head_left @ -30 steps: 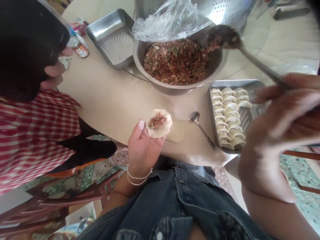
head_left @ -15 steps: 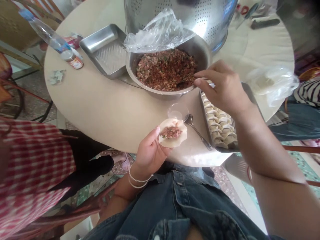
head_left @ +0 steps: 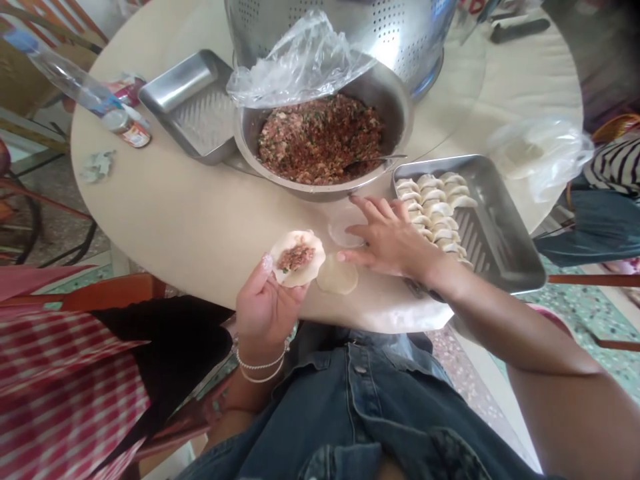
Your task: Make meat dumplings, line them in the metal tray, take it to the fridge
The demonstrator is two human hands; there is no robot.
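Spreading beneath everything is a smooth, pale beige, rounded surface (head_left: 190, 207). Behind the round, shiny steel bowl (head_left: 395, 90) rises a large perforated metal colander (head_left: 415, 40). The bowl holds coarse reddish-brown mince (head_left: 315, 143) flecked with green. Right of the bowl, a rectangular ribbed metal tray (head_left: 505, 233) carries rows of pleated, crescent-shaped pale dumplings (head_left: 443, 210). Crinkled clear plastic film (head_left: 300, 63) drapes the bowl's far rim. In front of the bowl, the right hand (head_left: 385, 233) fans its fingers wide over a translucent round disc (head_left: 344, 228); whether they touch it, I cannot tell. Nearer the person than the bowl, the left hand (head_left: 265, 300) pinches a floury white dough wrapper (head_left: 319, 257) between thumb and fingers. A flat, thin, yellowish dough round (head_left: 340, 275) lies in front of the bowl. Smallest is the lumpy mound of filling (head_left: 296, 258) on the held wrapper.
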